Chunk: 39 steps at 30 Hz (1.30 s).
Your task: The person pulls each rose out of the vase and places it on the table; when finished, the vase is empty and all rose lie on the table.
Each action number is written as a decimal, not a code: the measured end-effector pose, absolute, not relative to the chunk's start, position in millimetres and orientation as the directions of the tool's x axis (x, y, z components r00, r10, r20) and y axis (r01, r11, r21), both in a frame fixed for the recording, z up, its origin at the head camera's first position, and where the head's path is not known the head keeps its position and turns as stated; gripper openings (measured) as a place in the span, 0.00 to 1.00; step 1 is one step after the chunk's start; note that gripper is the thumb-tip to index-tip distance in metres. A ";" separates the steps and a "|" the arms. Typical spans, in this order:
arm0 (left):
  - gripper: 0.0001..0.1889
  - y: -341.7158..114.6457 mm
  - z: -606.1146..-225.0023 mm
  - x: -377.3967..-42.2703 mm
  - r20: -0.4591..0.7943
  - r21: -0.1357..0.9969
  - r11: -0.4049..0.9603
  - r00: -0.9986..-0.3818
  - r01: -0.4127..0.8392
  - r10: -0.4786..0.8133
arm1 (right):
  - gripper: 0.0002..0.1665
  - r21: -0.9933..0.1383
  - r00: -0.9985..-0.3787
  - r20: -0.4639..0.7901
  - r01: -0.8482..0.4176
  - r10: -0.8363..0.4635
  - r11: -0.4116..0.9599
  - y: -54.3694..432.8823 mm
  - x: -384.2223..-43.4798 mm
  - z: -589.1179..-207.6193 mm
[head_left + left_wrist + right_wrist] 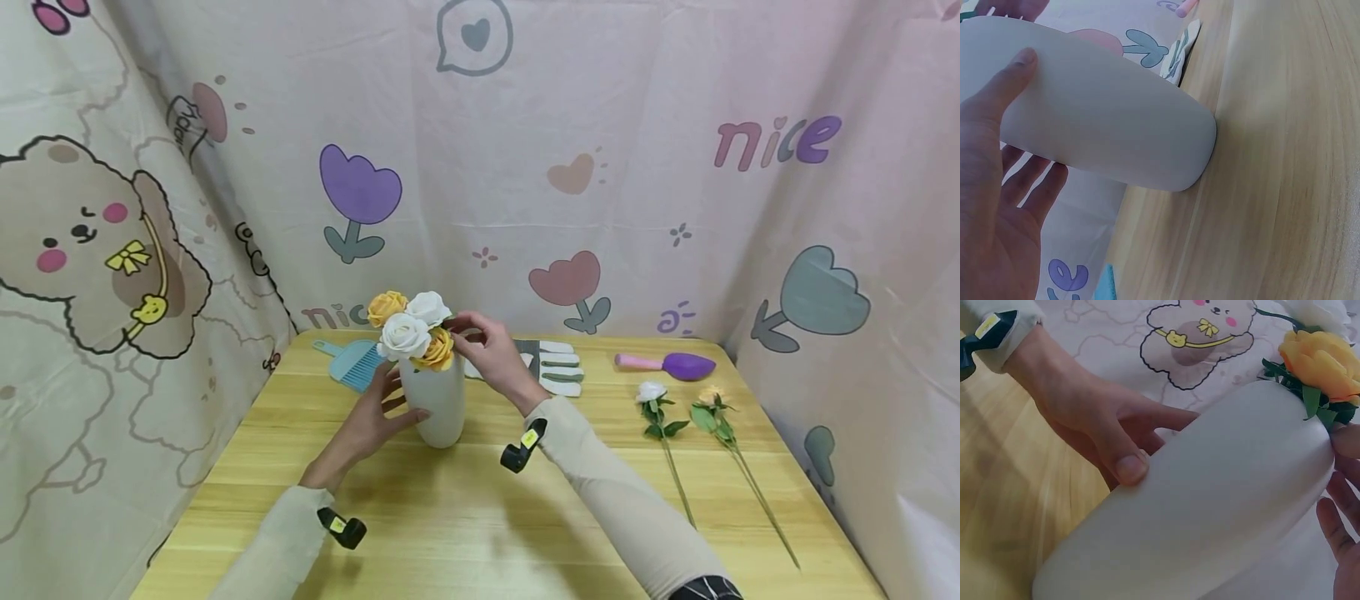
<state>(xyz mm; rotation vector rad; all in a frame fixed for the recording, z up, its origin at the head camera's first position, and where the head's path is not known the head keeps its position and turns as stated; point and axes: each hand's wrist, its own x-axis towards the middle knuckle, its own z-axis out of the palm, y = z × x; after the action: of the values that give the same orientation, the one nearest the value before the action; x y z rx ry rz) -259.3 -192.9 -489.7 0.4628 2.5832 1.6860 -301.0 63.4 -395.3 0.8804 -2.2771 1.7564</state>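
A white vase (pixel 437 404) stands on the table holding artificial roses: white roses (pixel 405 335) and yellow-orange roses (pixel 387 308) cluster above its rim. My left hand (pixel 371 421) holds the vase's side, thumb on the near face and fingers round the far side, as the left wrist view shows. At the rim, my right hand (pixel 491 350) touches the right side of the bunch, beside a yellow rose (pixel 1322 362) and its green leaves (pixel 1329 412). Its lower fingers (pixel 1334 522) are loosely extended near the vase. The stems inside are hidden.
Behind the vase lie a light blue dustpan (pixel 352 364) and white-and-grey gloves (pixel 558 367). At the right are a purple trowel (pixel 688 367) with a pink handle, a loose white rose (pixel 654 396) and a loose yellow rose (pixel 714 404). Printed curtains (pixel 480 167) surround the table.
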 end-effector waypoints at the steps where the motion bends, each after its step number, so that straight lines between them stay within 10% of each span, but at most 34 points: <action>1: 0.54 -192.9 -489.7 -259.3 0.142 0.899 0.371 -0.955 0.234 0.259 | 0.15 -0.836 -0.818 0.439 -0.523 -0.372 0.166 62.9 -300.7 -394.2; 25: 0.55 -193.8 -490.8 -257.9 0.171 0.898 0.352 -0.948 0.262 0.270 | 0.12 -0.724 -0.745 0.494 -0.638 -0.447 0.263 59.4 -302.5 -381.6; 39: 0.55 -192.6 -489.2 -257.3 0.163 0.901 0.354 -0.951 0.252 0.262 | 0.15 -0.872 -0.865 0.486 -0.489 -0.125 -0.013 59.4 -306.4 -363.0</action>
<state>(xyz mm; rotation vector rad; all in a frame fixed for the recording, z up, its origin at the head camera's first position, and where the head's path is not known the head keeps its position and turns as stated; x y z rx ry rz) -257.3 -192.6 -489.2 0.4893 2.5774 1.7111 -306.4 59.4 -363.0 0.6449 -1.9979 1.9597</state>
